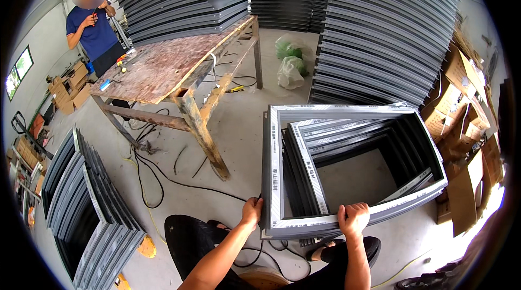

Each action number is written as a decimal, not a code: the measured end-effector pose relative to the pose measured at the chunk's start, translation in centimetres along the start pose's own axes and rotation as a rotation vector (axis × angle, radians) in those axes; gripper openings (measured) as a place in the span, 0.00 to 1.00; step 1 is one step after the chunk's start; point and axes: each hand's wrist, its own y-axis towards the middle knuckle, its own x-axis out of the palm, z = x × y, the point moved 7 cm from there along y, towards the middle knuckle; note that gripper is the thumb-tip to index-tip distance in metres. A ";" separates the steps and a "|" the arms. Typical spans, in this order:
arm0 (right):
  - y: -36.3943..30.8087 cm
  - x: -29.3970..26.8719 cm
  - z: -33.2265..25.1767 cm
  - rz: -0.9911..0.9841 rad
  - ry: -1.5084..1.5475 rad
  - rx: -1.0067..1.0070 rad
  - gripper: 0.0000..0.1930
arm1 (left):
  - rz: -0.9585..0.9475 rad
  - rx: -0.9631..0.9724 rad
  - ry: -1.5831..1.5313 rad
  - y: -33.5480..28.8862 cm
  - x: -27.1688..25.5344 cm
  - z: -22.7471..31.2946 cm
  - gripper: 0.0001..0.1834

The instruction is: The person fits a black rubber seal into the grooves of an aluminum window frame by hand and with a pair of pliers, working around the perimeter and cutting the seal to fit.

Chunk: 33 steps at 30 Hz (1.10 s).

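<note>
A grey metal window frame (277,168) with white printed protective film lies on top of a stack of similar frames (306,165), just in front of my knees. My left hand (251,211) is closed on the near left corner of the top frame, its fingertips partly hidden at the outer edge. My right hand (354,218) is wrapped round the near rail, right of its middle. Through the opening, smaller nested frames and the floor show.
Another frame stack (95,203) stands at left. A worn wooden workbench (168,67) carries stacked frames (184,2); a person (95,29) stands behind it. Tall frame stacks (380,35) rise at the back right. Cardboard boxes (461,181) line the right. Black cables (157,170) cross the floor.
</note>
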 end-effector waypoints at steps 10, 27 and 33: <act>-1.4 -1.5 -0.1 -0.012 0.100 -0.103 0.11 | 0.058 -0.055 -0.053 -5.7 -1.3 -1.9 0.13; -2.2 -1.4 -1.2 -0.112 0.062 -0.074 0.13 | -0.099 -0.309 -0.414 -9.0 -3.8 -4.2 0.10; -2.3 -0.4 -1.3 -0.133 0.014 -0.026 0.13 | -0.112 -0.362 -0.525 -11.3 -9.1 -2.9 0.13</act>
